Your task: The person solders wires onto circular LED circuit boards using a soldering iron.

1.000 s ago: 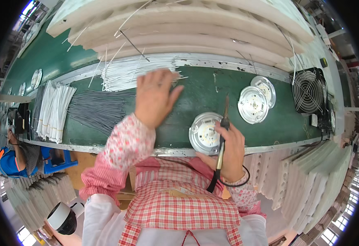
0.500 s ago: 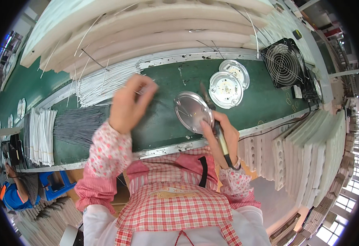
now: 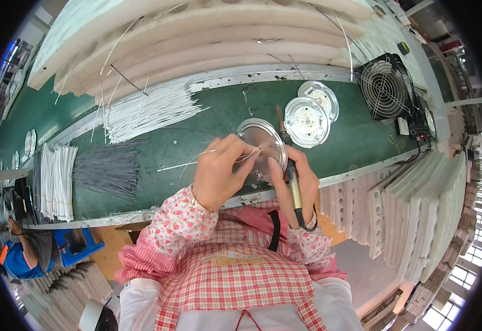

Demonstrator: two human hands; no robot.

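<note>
The left hand [image 3: 219, 174] pinches wires [image 3: 176, 166], their tiny tips perhaps touching the disc [image 3: 262, 134]. The right hand [image 3: 302, 179] holds disc and iron [image 3: 296, 192], partly hiding both.

Factory-type assembly workshop. On long green workbench [image 3: 356, 146]: wire bundles [image 3: 58, 182], round circuit-board discs [image 3: 307, 122], black fan [image 3: 383, 88]. Over workbench: soldering iron [image 3: 295, 193]. Beyond workbench: stacked pale slabs [image 3: 224, 58]. Right front of workbench: more slabs [image 3: 412, 204] on edge. Near workbench's left end: co-worker [image 3: 19, 262] in blue.

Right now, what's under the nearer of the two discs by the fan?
From under the nearer disc, another silvery disc pokes out on the far side. Its near part is covered, so I can't see that.
</note>
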